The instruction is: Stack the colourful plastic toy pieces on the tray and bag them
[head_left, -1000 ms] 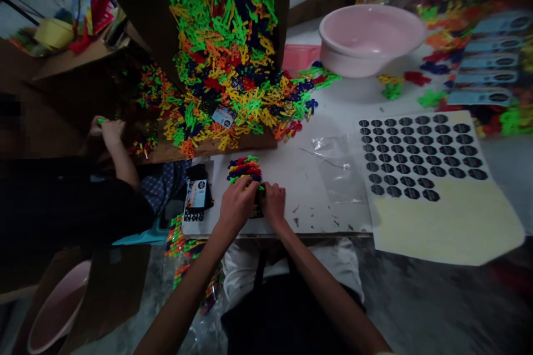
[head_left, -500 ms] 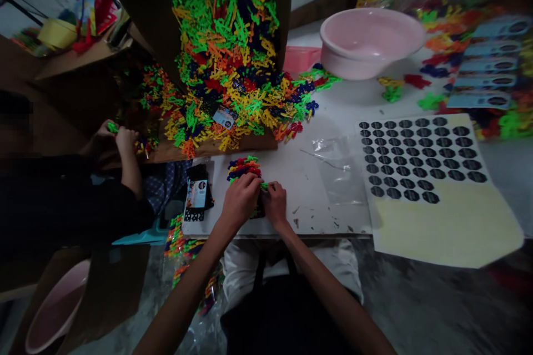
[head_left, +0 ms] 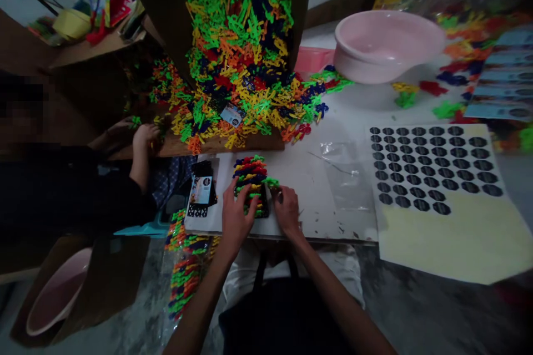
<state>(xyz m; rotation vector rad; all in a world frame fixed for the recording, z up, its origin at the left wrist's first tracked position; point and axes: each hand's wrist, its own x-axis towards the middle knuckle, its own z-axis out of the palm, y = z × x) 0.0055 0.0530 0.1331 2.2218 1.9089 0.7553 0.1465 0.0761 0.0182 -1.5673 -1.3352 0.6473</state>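
Observation:
Rows of small plastic figures [head_left: 250, 169] in red, blue, yellow, orange and green lie across a dark tray or board [head_left: 265, 208] on the white table. My left hand [head_left: 237, 213] rests at its left side, fingers spread with the tips touching the rows. Just right of the board, my right hand [head_left: 286, 208] is closed in a pinch on a green plastic figure [head_left: 272, 182]. Left of my hands lies a stack of black perforated boards [head_left: 200, 208] with a printed card [head_left: 202, 191] on top.
A big heap of loose figures [head_left: 241, 77] spills from a cardboard box behind. A pink basin [head_left: 387, 47], a clear plastic bag [head_left: 343, 177] and a sticker sheet [head_left: 449, 233] are to the right. A co-worker's hand [head_left: 145, 136] is at the left.
My left hand has moved left and opened off the rows, uncovering more of the figures. My right hand has drawn slightly right with the green figure. The whole view has shifted a little.

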